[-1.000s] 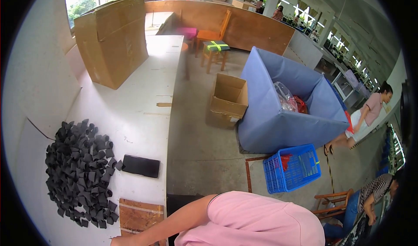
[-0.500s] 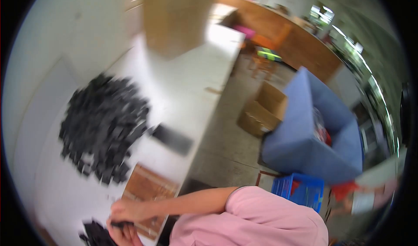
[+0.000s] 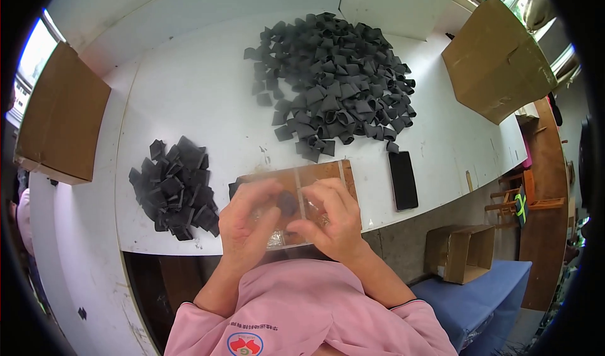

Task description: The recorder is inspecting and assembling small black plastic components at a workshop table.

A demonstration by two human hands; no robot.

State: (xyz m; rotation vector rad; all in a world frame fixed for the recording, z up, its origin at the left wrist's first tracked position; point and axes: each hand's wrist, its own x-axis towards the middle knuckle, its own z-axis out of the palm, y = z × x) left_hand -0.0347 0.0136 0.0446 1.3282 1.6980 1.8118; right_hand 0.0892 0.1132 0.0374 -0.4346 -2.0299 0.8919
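Observation:
Over a brown wooden board (image 3: 321,172) at the table's front edge, my two hands face each other. A small dark fabric piece (image 3: 287,203) sits at the fingertips of my left hand (image 3: 251,220), which is closed on it by thumb and fingers. My right hand (image 3: 331,220) is just beside it, fingers curved and thumb apart, nothing visible between them. To the left lies a pile of flat black pieces (image 3: 173,192). Beyond the board spreads a larger heap of black tube-shaped fabric pieces (image 3: 340,78). Clear plastic partly shows beneath my hands.
A black phone (image 3: 403,180) lies on the white table (image 3: 195,91) right of the board. Cardboard boxes stand at the far right (image 3: 498,59) and left (image 3: 63,113). An open carton (image 3: 460,252), blue bin (image 3: 485,293) and wooden stool (image 3: 523,201) are off the right edge.
The view has swung round from the right to face the table squarely and is sharper. Both my hands now show over the board; earlier a dark piece was in the fingers near the small pile.

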